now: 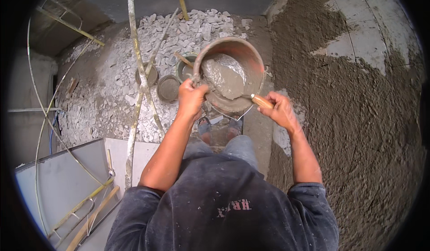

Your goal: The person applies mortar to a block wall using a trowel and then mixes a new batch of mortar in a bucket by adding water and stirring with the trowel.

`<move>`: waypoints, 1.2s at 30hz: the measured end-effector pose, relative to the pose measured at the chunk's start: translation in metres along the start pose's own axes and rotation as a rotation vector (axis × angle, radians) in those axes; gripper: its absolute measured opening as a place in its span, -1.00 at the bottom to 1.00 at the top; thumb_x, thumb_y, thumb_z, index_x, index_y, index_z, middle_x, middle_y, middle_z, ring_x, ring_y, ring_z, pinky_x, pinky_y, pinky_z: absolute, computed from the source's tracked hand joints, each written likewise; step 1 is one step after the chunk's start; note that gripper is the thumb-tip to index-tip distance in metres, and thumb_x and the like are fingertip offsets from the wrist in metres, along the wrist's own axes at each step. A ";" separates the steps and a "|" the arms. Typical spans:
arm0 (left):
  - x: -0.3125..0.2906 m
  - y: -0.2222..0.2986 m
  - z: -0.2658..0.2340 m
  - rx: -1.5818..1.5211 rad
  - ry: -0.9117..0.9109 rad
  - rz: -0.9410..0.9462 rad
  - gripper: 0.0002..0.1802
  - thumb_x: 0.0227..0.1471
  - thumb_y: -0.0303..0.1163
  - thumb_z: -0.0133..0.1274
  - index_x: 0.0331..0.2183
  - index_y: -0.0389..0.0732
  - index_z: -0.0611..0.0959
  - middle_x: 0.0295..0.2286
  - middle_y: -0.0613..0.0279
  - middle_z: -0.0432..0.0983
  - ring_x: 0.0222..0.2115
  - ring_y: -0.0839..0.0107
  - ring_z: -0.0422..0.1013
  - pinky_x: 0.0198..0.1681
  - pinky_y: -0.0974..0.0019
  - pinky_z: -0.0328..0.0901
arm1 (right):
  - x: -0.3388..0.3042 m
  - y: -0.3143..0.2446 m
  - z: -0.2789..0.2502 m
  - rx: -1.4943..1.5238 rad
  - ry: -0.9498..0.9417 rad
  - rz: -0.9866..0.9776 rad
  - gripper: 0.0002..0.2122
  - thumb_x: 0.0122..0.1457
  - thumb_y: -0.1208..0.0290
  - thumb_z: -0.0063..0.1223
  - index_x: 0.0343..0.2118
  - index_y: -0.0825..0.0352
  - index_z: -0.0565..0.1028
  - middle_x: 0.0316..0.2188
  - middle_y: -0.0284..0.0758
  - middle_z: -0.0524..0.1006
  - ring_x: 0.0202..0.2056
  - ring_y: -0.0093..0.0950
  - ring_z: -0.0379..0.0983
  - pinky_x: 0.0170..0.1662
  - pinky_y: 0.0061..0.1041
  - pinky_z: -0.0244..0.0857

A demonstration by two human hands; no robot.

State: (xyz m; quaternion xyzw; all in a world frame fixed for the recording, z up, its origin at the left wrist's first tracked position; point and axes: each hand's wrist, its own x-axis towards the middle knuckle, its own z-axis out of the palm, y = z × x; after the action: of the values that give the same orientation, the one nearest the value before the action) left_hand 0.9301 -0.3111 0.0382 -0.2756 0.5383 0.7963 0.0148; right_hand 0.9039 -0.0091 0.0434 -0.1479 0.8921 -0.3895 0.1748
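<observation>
Bucket [256, 68] in front of the person, shown just above the feet [205, 132] in the view, its round mouth facing up; I cannot tell what it rests on. Pale, worn lettering marks the dark shirt [192, 206]. Dull grey smears coat the bucket's reddish wall, brighter orange at the right, and wet grey mortar [229, 83] lies inside. Left hand [191, 99]: fingers curled closed on the rim, at the bucket's left. Right hand [281, 111]: fingers wrapped round the wooden handle of a trowel [262, 101], its far end inside the bucket. 3 smaller pails [169, 89] stand to the left, near white rubble [197, 30]
</observation>
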 end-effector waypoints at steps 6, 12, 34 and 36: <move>0.017 -0.026 -0.019 -0.082 0.151 0.075 -0.79 -0.07 -0.60 0.17 -0.31 -0.24 0.54 -0.56 0.32 0.48 -0.67 0.59 0.34 -0.66 0.50 0.20 | 0.023 -0.003 -0.022 0.064 0.031 -0.019 -0.70 0.00 0.36 0.40 -0.28 0.39 0.55 -0.48 -0.11 0.60 -0.45 -0.29 0.55 -0.33 -0.30 0.36; 0.019 -0.045 -0.037 -0.181 0.359 0.078 -0.72 -0.02 -0.62 0.19 -0.26 -0.23 0.46 -0.44 0.19 0.55 -0.44 0.39 0.55 -0.43 0.33 0.49 | 0.050 0.090 -0.035 0.627 -0.071 -0.018 -0.83 0.10 0.44 0.35 -0.31 0.33 0.56 -0.49 -0.36 0.59 -0.49 -0.66 0.46 -0.45 -0.60 0.33; 0.041 -0.067 0.020 0.160 0.058 -0.007 -0.84 -0.06 -0.64 0.09 -0.34 -0.25 0.57 -0.56 0.40 0.41 -0.63 0.61 0.30 -0.59 0.48 0.21 | 0.015 -0.023 -0.126 -0.695 0.103 0.043 -0.82 0.16 0.28 0.25 -0.29 0.27 0.59 -0.46 -0.14 0.64 -0.45 -0.15 0.61 -0.36 -0.18 0.45; 0.043 -0.060 0.022 0.261 0.002 0.086 -0.84 -0.09 -0.59 0.12 -0.35 -0.29 0.60 -0.56 0.41 0.42 -0.61 0.61 0.30 -0.58 0.44 0.17 | 0.037 -0.027 -0.102 -0.892 -0.051 -0.035 -0.84 0.23 0.27 0.16 -0.28 0.24 0.61 -0.44 -0.14 0.66 -0.38 -0.09 0.63 -0.32 -0.12 0.45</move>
State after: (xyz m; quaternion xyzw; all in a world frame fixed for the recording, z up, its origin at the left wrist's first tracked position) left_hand 0.9038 -0.2785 -0.0265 -0.2489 0.6484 0.7193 0.0158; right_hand 0.8310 0.0241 0.1217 -0.2333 0.9657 0.0341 0.1091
